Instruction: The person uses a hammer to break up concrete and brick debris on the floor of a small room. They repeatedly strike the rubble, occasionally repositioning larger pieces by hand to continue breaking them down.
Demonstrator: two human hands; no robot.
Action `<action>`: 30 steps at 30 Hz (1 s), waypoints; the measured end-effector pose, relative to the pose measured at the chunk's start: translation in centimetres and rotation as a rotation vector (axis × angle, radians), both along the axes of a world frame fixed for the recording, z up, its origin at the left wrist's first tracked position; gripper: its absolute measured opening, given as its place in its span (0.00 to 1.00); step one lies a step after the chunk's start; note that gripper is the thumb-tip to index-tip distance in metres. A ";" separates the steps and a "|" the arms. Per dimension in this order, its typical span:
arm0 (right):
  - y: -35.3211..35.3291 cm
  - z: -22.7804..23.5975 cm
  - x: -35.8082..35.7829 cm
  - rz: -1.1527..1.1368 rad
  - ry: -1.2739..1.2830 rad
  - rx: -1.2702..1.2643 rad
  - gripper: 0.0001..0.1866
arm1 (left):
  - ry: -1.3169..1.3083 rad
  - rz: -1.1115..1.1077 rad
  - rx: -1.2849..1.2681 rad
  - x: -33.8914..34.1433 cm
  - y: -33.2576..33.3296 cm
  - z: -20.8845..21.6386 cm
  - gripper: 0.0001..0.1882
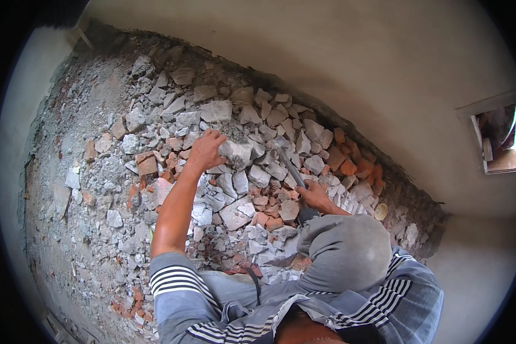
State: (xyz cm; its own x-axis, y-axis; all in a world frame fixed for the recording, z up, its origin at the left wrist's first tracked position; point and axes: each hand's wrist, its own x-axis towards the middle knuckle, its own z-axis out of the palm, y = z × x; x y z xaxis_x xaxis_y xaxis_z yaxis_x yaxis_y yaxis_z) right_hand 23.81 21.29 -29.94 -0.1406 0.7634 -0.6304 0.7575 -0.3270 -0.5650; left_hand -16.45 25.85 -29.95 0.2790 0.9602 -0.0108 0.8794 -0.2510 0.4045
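My left hand [207, 150] is closed on the near side of a pale grey chunk of concrete [235, 152], fingers over its left edge. The chunk is tilted on the rubble and looks dusty. In my right hand [315, 195] is a hammer, its handle [293, 170] slanting up and left. The dusty hammer head [279, 143] is just right of the chunk, among the broken pieces. Whether the head touches any piece I cannot tell.
Broken concrete and brick rubble [235, 215] is heaped around my hands. Orange brick pieces [355, 163] lie along the plastered wall [350, 63]. Finer gravel and dirt [80, 218] spread to the left. A small window opening [501, 140] is at the right.
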 end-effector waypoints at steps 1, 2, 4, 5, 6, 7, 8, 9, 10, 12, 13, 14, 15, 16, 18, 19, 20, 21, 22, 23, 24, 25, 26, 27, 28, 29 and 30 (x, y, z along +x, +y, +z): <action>-0.2 -0.6 0.0 0.024 0.035 0.069 0.21 | -0.025 0.085 0.050 -0.2 -0.3 0.1 0.32; -0.4 -1.1 -0.1 0.041 0.035 0.149 0.21 | -0.046 0.170 0.069 -0.2 -0.6 0.1 0.31; -1.0 -1.7 -0.4 0.034 0.034 0.199 0.21 | -0.080 0.372 0.127 0.4 -1.0 -0.4 0.31; -1.1 -1.8 -0.6 0.008 0.034 0.180 0.21 | -0.106 0.419 0.137 1.1 -1.2 -0.8 0.32; -1.2 -1.5 -0.9 -0.035 0.008 0.160 0.20 | -0.119 0.484 0.153 1.9 -1.2 -1.4 0.33; -1.2 -1.0 -1.3 -0.055 0.085 0.168 0.19 | -0.151 0.541 0.177 2.9 -1.2 -2.0 0.34; -0.9 -0.3 -1.7 -0.092 0.134 0.174 0.18 | -0.222 0.592 0.074 3.8 -1.2 -2.7 0.39; -0.6 0.6 -2.2 -0.132 0.162 0.187 0.17 | -0.229 0.613 0.065 4.2 -1.4 -3.4 0.40; 0.1 1.9 -2.7 -0.148 0.199 0.203 0.12 | -0.265 0.612 0.081 4.9 -1.5 -4.1 0.41; 1.7 5.2 -3.7 -0.140 0.305 0.169 0.14 | -0.327 0.603 0.030 5.6 -1.9 -5.3 0.44; 2.6 7.2 -4.5 -0.166 0.313 0.141 0.15 | -0.342 0.611 0.045 5.6 -2.1 -5.7 0.43; 3.8 9.3 -5.4 -0.096 0.273 0.251 0.11 | -0.362 0.613 0.067 5.5 -2.4 -6.0 0.42; 4.8 11.7 -6.3 -0.030 0.408 0.305 0.10 | -0.378 0.616 0.064 5.4 -2.6 -6.3 0.42; 5.9 14.5 -7.0 -0.012 0.495 0.365 0.10 | -0.381 0.627 0.091 5.2 -2.7 -6.5 0.40; 8.1 20.2 -8.8 0.010 0.741 0.487 0.11 | -0.374 0.653 0.082 5.0 -2.8 -6.7 0.38; 9.3 23.0 -9.7 0.105 0.873 0.606 0.15 | -0.385 0.656 0.072 4.9 -2.8 -6.7 0.37; 10.3 25.6 -10.6 0.139 0.989 0.743 0.19 | -0.392 0.663 0.039 5.0 -2.9 -6.7 0.36; 11.1 27.5 -11.4 0.161 1.192 0.764 0.25 | -0.400 0.673 0.025 5.1 -2.9 -6.7 0.35; 12.1 28.5 -12.3 0.050 1.390 0.739 0.30 | -0.399 0.688 0.027 5.3 -3.0 -6.7 0.34; 12.5 28.3 -13.0 0.118 1.430 0.802 0.31 | -0.399 0.708 0.043 5.5 -3.2 -6.7 0.33; 12.8 27.2 -13.6 0.069 1.475 0.813 0.33 | -0.398 0.727 0.062 5.7 -3.3 -6.7 0.32; 13.1 25.3 -13.8 -0.023 1.517 0.808 0.34 | -0.410 0.726 0.056 5.9 -3.5 -6.6 0.31; 12.2 21.4 -14.1 -0.033 1.358 0.796 0.35 | -0.422 0.727 0.055 6.0 -3.6 -6.6 0.30; 11.3 17.2 -14.2 0.091 1.114 0.782 0.32 | -0.427 0.736 0.101 6.1 -3.5 -6.5 0.29; 10.1 12.9 -13.6 0.137 0.442 0.677 0.30 | -0.412 0.726 0.095 6.0 -3.6 -6.5 0.28; 8.8 8.5 -13.5 0.311 -0.144 0.426 0.31 | -0.396 0.717 0.134 6.0 -3.6 -6.5 0.28; 8.6 5.6 -12.1 0.484 -0.345 0.162 0.33 | -0.383 0.687 0.097 5.8 -3.3 -6.5 0.27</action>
State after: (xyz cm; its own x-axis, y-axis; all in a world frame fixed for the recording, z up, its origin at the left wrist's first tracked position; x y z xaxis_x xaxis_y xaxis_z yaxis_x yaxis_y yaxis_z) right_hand 11.73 29.92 -24.38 -0.3040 0.7535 -0.5829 0.9464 0.1691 -0.2750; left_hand -10.65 22.53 -36.43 -0.4094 0.9104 0.0590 0.6540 0.2478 0.7148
